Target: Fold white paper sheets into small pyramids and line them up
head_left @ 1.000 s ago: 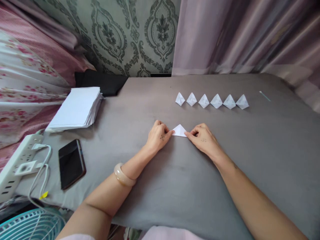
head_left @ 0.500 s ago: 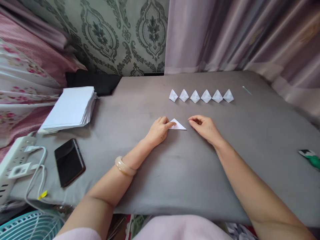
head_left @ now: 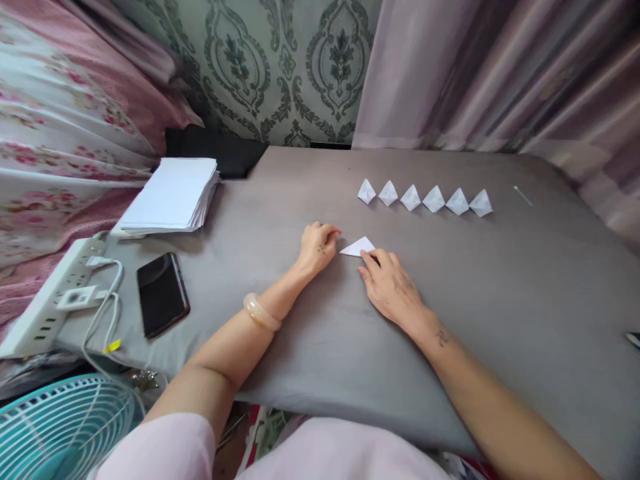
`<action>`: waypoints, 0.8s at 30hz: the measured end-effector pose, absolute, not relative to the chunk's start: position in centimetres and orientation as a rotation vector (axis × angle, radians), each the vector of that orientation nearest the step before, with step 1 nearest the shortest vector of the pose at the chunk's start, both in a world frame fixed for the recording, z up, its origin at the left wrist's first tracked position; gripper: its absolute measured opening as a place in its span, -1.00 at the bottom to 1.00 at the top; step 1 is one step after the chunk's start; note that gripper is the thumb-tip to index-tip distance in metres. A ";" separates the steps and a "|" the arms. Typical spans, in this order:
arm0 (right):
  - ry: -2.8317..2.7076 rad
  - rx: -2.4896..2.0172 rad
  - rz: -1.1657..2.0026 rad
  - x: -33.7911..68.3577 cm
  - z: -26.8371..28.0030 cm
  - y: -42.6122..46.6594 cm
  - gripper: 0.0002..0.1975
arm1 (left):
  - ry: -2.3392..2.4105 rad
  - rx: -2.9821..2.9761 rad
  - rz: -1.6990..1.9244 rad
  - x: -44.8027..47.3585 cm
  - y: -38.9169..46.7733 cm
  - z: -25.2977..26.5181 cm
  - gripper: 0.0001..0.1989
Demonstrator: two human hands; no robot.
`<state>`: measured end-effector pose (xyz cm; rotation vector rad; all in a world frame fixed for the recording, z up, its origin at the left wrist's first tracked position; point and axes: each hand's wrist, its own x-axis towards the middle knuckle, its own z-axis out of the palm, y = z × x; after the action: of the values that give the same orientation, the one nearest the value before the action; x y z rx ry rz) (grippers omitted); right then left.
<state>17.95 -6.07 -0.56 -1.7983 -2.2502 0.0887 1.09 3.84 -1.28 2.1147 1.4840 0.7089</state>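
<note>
A small sheet of white paper folded into a flat triangle [head_left: 358,247] lies on the grey-covered table. My right hand [head_left: 393,283] presses the triangle's right part down with its index finger, the thumb resting just in front of it. To the left of the paper, a small gap away, is my left hand [head_left: 319,247]. Its fingers are curled in and nothing shows in them. Beyond the hands stands a row of several folded white paper pieces [head_left: 411,198], each diamond-shaped with creases.
At the left are a stack of white paper [head_left: 173,193], a black cloth-like item [head_left: 215,152], a phone [head_left: 163,293] and a power strip [head_left: 55,293] with a white cable. A blue fan [head_left: 65,427] stands below the table edge. A thin stick [head_left: 523,195] lies far right.
My left hand has let go of the folded triangle and moved off its left side. My right hand has come in and pressed onto the paper. The whole view has shifted slightly.
</note>
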 end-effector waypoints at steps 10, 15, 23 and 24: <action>-2.251 -1.823 0.071 17.9 -0.3 -5.7 -0.60 | 1.668 1.944 0.514 1.2 1.4 0.1 -0.74; -2.251 -1.809 0.067 17.9 -0.3 -5.8 -0.60 | 1.686 1.952 0.518 1.4 1.5 -0.5 -0.79; -2.190 -1.751 0.159 18.4 -0.1 -4.7 -0.68 | 1.680 2.080 0.511 1.6 1.6 -1.3 -0.81; -2.157 -1.746 0.194 18.6 -0.1 -4.2 -0.68 | 1.676 2.093 0.505 1.6 1.7 -1.4 -0.81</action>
<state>18.59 -4.24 -0.07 -1.7464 -2.1575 0.1936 1.64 1.65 -1.40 2.0933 1.6757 0.5050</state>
